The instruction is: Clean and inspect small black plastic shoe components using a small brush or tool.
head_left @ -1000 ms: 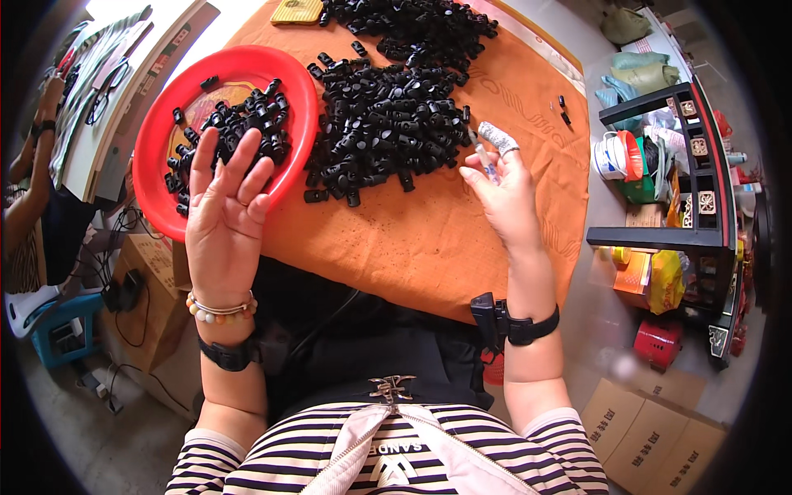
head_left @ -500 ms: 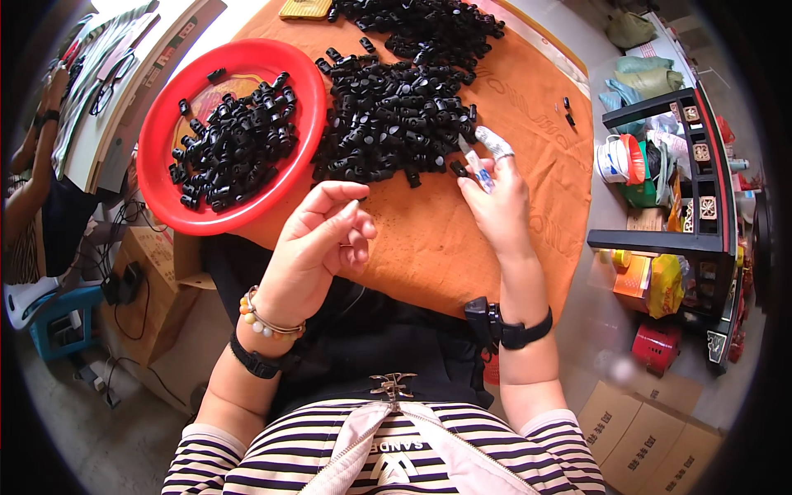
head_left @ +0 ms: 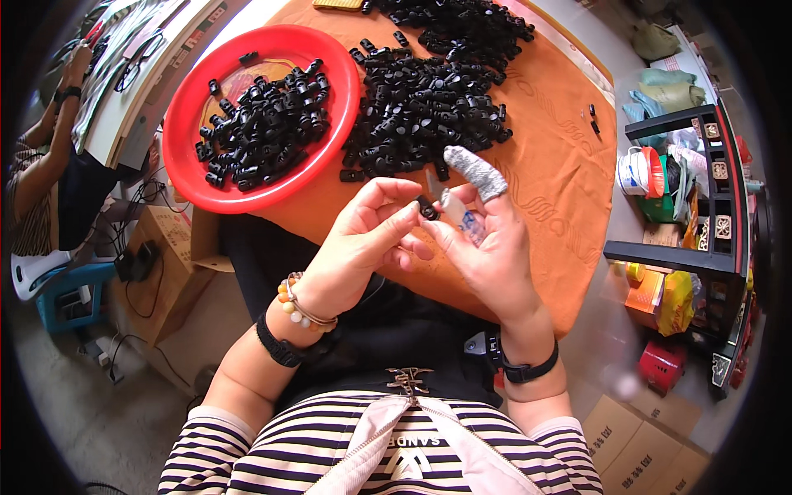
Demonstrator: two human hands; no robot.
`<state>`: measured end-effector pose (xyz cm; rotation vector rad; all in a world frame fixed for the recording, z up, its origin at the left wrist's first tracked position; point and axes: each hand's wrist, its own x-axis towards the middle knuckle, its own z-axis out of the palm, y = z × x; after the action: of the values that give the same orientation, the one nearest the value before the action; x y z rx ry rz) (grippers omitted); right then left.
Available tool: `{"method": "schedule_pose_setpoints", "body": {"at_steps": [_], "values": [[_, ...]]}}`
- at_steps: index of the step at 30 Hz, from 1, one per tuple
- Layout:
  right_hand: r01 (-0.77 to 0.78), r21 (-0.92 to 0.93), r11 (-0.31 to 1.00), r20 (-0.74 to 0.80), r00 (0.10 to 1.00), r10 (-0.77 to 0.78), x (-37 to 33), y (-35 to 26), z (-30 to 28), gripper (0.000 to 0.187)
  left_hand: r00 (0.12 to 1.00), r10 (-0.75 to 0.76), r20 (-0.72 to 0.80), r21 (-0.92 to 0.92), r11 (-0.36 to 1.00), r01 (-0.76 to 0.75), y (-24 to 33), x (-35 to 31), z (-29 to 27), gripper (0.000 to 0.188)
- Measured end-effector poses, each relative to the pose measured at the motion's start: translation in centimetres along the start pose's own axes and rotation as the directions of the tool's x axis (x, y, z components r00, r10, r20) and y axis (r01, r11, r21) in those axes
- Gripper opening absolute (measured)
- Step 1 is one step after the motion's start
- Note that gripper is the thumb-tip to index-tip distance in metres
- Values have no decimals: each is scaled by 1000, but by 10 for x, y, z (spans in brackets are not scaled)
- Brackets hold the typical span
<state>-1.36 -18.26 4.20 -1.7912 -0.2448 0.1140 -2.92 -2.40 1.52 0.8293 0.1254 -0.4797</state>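
Observation:
Between the thumb and fingertips of my left hand (head_left: 375, 227) is one small black cylindrical plastic piece (head_left: 426, 207), which looks like a cord lock. My right hand (head_left: 495, 243) grips a small knife (head_left: 462, 216) with a white-and-blue wrapped handle, its narrow blade pointing up next to the piece. A grey fabric cover (head_left: 477, 172) sheathes my right index finger, which is raised. Both hands meet over the near edge of the table. Just beyond them lies a large heap of similar black pieces (head_left: 421, 107). More pieces lie in a red round basin (head_left: 183, 148) at the left.
An orange cloth (head_left: 553, 190) covers the table. A second black heap (head_left: 470, 29) lies at the far side, with a few loose bits (head_left: 594, 120) at the right. Cartons (head_left: 635, 437) and a dark shelf frame (head_left: 676, 256) stand right. Another person's arm (head_left: 62, 107) shows far left.
My right hand has come in from the heap toward my left hand, bringing the knife. A black piece is now held between the hands. The view has shifted slightly.

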Motion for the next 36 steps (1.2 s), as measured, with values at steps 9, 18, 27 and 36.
{"method": "schedule_pose_setpoints", "body": {"at_steps": [9,18,27,36], "values": [[5,26,1000,15,1000,-5,-5,0,2,46,998,26,64,-159,987,-16,2,-3,-9,27],[-67,225,972,58,997,55,-14,8,0,56,996,24,88,-311,950,5,-1,-3,-12,24],[-110,359,927,68,994,91,-10,1,5,51,999,14,52,-189,982,-4,2,-7,-2,23],[-104,393,914,61,994,87,-5,5,12,49,996,23,92,-190,982,-5,-2,-10,-8,23]]}}
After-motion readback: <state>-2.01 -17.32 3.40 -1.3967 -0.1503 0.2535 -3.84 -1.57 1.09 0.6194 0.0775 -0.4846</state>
